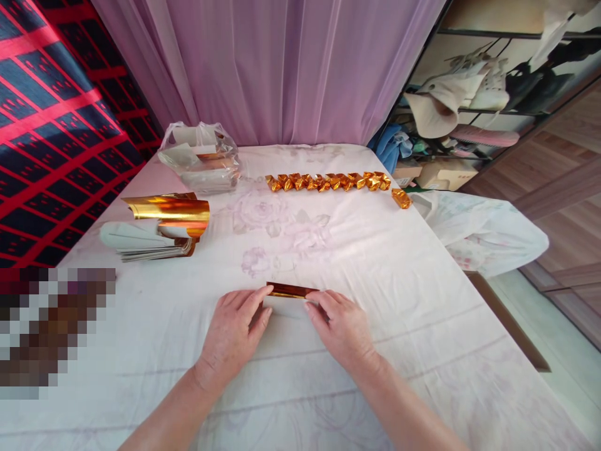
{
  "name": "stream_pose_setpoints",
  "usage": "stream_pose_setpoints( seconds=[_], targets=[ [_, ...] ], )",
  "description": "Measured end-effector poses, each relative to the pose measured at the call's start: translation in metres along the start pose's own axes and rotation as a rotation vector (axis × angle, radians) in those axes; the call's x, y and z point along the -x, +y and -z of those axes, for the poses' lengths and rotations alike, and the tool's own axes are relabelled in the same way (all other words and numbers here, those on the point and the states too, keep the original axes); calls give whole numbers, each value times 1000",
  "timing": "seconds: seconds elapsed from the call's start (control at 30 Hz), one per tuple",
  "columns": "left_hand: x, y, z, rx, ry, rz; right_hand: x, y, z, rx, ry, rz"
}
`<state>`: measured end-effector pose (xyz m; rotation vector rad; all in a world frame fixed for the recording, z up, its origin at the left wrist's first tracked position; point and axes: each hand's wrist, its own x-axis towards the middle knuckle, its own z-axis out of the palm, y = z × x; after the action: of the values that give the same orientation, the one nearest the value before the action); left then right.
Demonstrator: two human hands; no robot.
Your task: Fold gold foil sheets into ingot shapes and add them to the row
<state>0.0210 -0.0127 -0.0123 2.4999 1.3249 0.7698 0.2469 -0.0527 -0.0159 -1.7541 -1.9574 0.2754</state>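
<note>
A narrow folded strip of gold foil paper [288,290] lies crosswise before me, just above the tablecloth or resting on it. My left hand [241,322] has its index fingertip on the left end, the thumb a little nearer to me. At the right end, my right hand [340,322] holds the strip with bent fingers, thumb below. Farther back stands a row of folded gold foil pieces [328,182], pressed side by side. One single gold piece [401,198] sits at the table's right edge. On the left is a stack of curled gold foil sheets [169,216] with pale backs.
A clear plastic bag [201,156] of paper stands at the back left. The table [375,263] has a pale floral cloth. Beyond it hangs a purple curtain [282,69]. On the right are a shelf with shoes [488,84] and a white plastic bag [493,232].
</note>
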Motion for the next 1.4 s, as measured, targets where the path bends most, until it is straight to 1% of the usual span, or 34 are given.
stream_pose_setpoints(
  seconds=[0.07, 0.17, 0.23, 0.33, 0.43, 0.53, 0.63, 1.2, 1.33, 1.4],
  targets=[
    [1, 3, 2, -40, 30, -29, -1, -1, -1, 28, 9, -8],
    [3, 14, 7, -113, 64, -101, -1, -2, -1, 54, 25, -14],
    [7, 23, 7, -131, 43, -175, -1, -2, -2, 64, 27, -11],
    [13, 33, 2, -138, -15, -294, -1, -2, -3, 74, 20, -2],
    [18, 37, -6, -144, -59, -339, 0, -1, -4, 85, 23, -1],
    [20, 35, -10, -143, -90, -329, 0, -1, -4, 102, 25, -6],
    [19, 33, -10, -136, -110, -315, 0, -1, -4, 113, 28, -11],
    [19, 34, -9, -126, -121, -303, 1, 0, -5, 105, 70, 25],
    [17, 35, -6, -85, -73, -284, 1, 0, -4, 24, 109, 52],
    [16, 33, -3, -55, -17, -222, 1, -1, -1, -46, 115, 67]
  ],
)
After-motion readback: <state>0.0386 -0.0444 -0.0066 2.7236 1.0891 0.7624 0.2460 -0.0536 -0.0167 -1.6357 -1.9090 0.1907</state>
